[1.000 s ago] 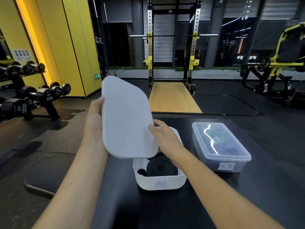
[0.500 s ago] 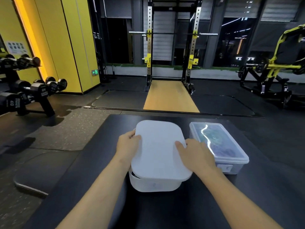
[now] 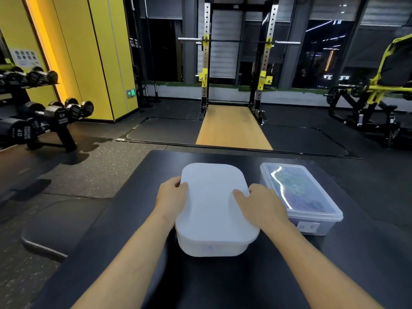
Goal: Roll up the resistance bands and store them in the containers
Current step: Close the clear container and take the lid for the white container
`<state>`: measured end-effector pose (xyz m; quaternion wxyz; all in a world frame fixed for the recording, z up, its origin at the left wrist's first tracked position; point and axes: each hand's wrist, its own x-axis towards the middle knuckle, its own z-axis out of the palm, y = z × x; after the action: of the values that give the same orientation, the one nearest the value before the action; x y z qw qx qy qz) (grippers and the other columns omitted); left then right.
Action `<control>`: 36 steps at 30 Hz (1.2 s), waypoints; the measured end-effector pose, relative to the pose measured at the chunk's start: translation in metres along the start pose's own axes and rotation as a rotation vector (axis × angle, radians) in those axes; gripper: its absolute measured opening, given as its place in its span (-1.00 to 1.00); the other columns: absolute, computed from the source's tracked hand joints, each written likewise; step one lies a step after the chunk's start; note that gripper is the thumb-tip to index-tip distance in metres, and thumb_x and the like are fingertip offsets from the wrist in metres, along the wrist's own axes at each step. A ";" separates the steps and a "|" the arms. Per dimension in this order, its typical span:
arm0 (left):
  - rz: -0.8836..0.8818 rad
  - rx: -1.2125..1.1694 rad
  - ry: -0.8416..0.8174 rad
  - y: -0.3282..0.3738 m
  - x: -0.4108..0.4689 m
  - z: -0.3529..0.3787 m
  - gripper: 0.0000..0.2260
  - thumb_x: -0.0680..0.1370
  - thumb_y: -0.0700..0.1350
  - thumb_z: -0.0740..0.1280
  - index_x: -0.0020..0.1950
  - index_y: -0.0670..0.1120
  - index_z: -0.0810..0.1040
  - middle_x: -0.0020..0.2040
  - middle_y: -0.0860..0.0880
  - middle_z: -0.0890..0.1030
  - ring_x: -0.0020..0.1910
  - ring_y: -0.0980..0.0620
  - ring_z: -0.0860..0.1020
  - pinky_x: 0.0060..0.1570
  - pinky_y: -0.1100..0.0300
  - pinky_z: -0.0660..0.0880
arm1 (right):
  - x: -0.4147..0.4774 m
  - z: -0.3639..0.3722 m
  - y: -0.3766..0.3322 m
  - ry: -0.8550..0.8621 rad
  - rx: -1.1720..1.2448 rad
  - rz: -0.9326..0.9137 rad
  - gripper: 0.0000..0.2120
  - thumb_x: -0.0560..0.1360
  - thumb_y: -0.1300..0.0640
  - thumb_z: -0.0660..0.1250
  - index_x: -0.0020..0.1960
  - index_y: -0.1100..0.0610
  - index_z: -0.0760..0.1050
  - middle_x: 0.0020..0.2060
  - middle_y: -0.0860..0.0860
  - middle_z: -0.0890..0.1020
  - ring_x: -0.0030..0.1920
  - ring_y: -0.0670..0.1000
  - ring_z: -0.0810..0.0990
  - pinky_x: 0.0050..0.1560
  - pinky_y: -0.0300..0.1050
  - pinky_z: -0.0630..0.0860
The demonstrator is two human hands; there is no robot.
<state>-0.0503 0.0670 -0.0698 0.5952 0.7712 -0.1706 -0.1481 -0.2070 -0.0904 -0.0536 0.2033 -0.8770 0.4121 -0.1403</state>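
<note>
Head view, finding: the white lid [image 3: 214, 197] now lies across the top of the white container [image 3: 211, 248], directly between the two hands. One second ago it was held up and tilted above the open tub, with a rolled black resistance band visible inside; half a second ago it was coming down. The band is now covered and cannot be seen.

Left hand [image 3: 171, 197]: grips the lid's left edge, thumb on the top face, fingers curled round the rim. Right hand [image 3: 260, 204]: holds the opposite edge in the same manner, thumb on top, fingers wrapped over the side. Neither hand is free.

Just outboard of the right hand stands the clear container [image 3: 312, 228], lid on, dark contents showing faintly through it; what they are cannot be told. Both containers rest on the black table [image 3: 223, 284].

Assessment: the storing step for this tub appears near complete. The lid overhangs the tub at the corner nearest the right wrist, and whether it has seated all round cannot be told. A firm downward press along both edges is likely the remaining action; an uneven press could leave one side riding high.
</note>
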 end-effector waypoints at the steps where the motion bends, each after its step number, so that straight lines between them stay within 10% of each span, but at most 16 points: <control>1: 0.007 0.016 0.009 -0.001 0.002 0.000 -0.86 0.52 -0.17 0.20 -0.20 -0.20 0.34 -0.25 -0.06 0.38 -0.24 -0.04 0.31 -0.18 0.08 0.24 | 0.001 0.000 0.000 -0.004 0.014 -0.001 -0.59 0.57 -0.30 0.16 -0.01 0.05 0.44 -0.12 -0.03 0.59 -0.08 0.09 0.60 -0.08 0.00 0.57; 14: -0.082 0.196 -0.051 0.015 0.051 0.001 -0.74 0.66 -0.23 0.14 -0.22 -0.04 0.29 -0.21 0.02 0.36 -0.08 -0.07 0.33 -0.30 0.11 0.27 | 0.011 -0.002 -0.005 -0.164 0.097 -0.013 -0.47 0.51 -0.38 0.21 0.29 -0.03 0.35 0.06 -0.06 0.58 0.05 0.07 0.59 0.09 0.10 0.59; 21: -0.154 -0.167 -0.068 0.004 0.078 0.001 -0.90 0.61 -0.15 0.40 -0.02 -0.15 0.69 -0.08 -0.16 0.67 -0.16 -0.13 0.59 -0.13 0.09 0.52 | 0.037 0.000 -0.007 -0.216 0.219 0.009 -0.45 0.57 -0.32 0.22 0.33 0.08 0.41 0.10 -0.03 0.59 0.05 0.02 0.59 -0.06 -0.05 0.53; 31: -0.011 0.001 -0.056 0.001 0.076 0.011 -0.89 0.42 -0.01 0.29 -0.09 0.03 0.45 -0.12 -0.02 0.44 -0.11 0.01 0.37 -0.16 0.13 0.32 | 0.055 0.021 -0.001 -0.328 0.421 0.107 -0.54 0.60 -0.20 0.15 0.35 0.07 0.41 0.12 -0.04 0.59 0.09 0.05 0.60 0.09 0.02 0.54; 36: 0.118 0.448 0.034 0.013 0.054 0.007 -0.67 0.65 0.03 0.29 0.42 0.14 0.50 0.35 0.00 0.40 0.04 -0.05 0.45 -0.06 0.13 0.39 | 0.044 0.018 -0.004 -0.220 0.305 0.010 -0.38 0.69 -0.16 0.08 0.67 -0.06 -0.01 0.52 0.10 0.34 0.39 0.17 0.45 0.30 0.08 0.42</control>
<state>-0.0062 0.0348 -0.0607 0.4197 0.8750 -0.2339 -0.0584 -0.1696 -0.1183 -0.0637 0.3784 -0.8440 0.3657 -0.1034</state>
